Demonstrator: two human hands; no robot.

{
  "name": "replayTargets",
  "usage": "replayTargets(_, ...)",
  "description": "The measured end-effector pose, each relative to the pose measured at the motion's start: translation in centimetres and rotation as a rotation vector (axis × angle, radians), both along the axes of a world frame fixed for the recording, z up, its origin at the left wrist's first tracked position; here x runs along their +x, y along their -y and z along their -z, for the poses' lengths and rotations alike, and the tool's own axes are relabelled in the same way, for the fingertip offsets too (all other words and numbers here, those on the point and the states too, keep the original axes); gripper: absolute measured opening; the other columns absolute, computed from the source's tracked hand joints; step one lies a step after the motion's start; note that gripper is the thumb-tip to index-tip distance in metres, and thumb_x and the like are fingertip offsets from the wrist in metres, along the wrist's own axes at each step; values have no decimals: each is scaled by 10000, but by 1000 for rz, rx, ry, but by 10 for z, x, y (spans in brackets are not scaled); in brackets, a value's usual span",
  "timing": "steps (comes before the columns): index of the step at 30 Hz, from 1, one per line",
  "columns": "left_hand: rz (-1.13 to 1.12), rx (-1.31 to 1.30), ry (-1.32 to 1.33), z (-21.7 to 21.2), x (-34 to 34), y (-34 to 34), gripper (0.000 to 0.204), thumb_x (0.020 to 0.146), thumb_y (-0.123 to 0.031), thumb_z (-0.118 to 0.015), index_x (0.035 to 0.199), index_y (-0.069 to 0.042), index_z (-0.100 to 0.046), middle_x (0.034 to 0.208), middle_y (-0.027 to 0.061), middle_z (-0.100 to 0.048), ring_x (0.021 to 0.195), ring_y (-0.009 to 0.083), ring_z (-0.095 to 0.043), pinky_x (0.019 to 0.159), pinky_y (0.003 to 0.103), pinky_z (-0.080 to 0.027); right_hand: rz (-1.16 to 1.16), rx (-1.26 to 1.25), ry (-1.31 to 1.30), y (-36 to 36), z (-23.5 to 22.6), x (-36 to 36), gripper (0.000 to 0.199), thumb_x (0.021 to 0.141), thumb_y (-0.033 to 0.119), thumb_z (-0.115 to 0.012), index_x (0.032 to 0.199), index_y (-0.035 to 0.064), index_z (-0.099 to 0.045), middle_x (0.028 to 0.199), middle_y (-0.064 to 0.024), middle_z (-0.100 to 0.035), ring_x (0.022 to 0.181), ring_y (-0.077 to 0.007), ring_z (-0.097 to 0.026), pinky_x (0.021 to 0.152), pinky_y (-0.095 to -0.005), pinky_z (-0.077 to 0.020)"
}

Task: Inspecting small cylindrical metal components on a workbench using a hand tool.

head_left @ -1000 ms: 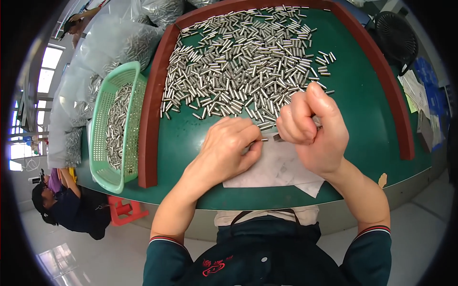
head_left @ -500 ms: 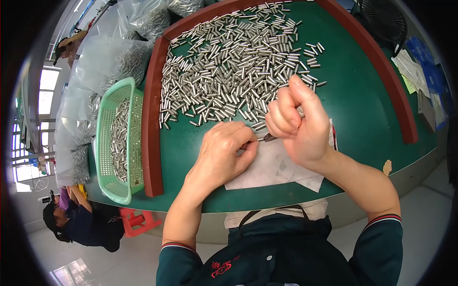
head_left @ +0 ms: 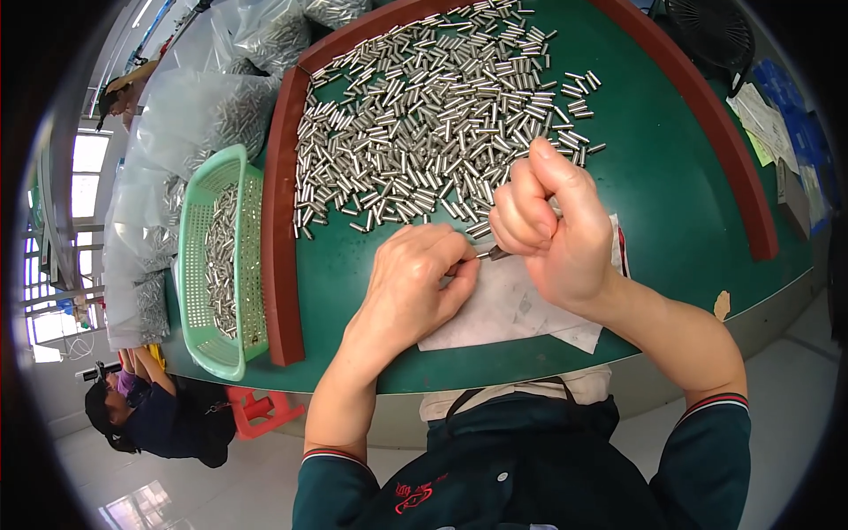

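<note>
A green slotted plastic basket (head_left: pixel 212 265) sits off the left edge of the green table (head_left: pixel 671 185), pressed against the brown raised border (head_left: pixel 281 221), and holds a loose layer of small metal pins lying along its bottom. Beyond the basket, at the far left corner, clear plastic bags (head_left: pixel 190 110) bulge with more of the same pins, though the contents blur into a grey mass. On the table itself a wide heap of metal pins (head_left: pixel 433 115) spreads from the far edge toward the middle, its near fringe reaching just in front of the hands. The left hand (head_left: pixel 411 283) lies palm down on a white sheet of paper (head_left: pixel 512 309) near the front edge, its fingers curled together and pinched at the tips; what they pinch is hidden under them. The right hand (head_left: pixel 552 221) is closed in a fist around a small dark-tipped tool (head_left: pixel 493 254), whose tip alone pokes out toward the left fingertips; the rest is buried in the fist. Papers (head_left: pixel 760 124) at the right edge are bent by the lens and hard to read as objects. A person (head_left: pixel 155 415) crouches on the floor below the left corner, partly cut off.
</note>
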State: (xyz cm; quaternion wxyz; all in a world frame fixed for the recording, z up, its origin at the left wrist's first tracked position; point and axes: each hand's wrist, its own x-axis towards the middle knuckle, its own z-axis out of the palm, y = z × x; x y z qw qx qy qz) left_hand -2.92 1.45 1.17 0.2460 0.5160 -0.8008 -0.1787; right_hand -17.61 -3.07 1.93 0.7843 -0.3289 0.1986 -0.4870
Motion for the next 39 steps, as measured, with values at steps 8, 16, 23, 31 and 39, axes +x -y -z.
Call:
replayTargets(8,-25,40,-28,0,-2,-2,101,619,-4,-600,603,-21,-502,540,80,-468,503,257,-474,483,343,-374,45,-25,-21,-5,-1,1,443,902,258,-280,482,123,-253,409,32,-220,373,-75,-149,373,-235,-155)
replayTargets(16,-75,122,-108,-1,-1,-1,78,619,7,-598,606,-4,-521,550,110,-484,515,278,-490,474,353,-385,51,-157,-55,-12,4,4,445,906,234,-290,479,112,-270,417,28,-228,380,-77,-183,383,-240,-174)
replayTargets(23,-61,82,-72,-3,-3,-1,77,620,2,-596,604,-3,-521,549,114,-490,515,283,-499,475,357,-390,100,-199,-112,-13,6,7,423,900,205,-300,493,97,-266,431,23,-243,392,-74,-195,391,-239,-177)
replayTargets(31,-162,321,-653,-9,14,4,44,721,-9,-585,745,2,-549,721,28,-557,643,86,-519,582,192,-419,101,-72,-52,-6,3,5,431,897,253,-306,493,111,-261,413,18,-233,374,-74,-162,367,-239,-148)
replayTargets(39,-248,823,-1333,-4,30,9,226,829,-81,-487,1012,40,-535,790,83,-596,635,95,-537,621,215,-456,65,-42,-62,-5,1,5,431,897,249,-298,489,117,-252,405,17,-227,371,-76,-145,365,-242,-145)
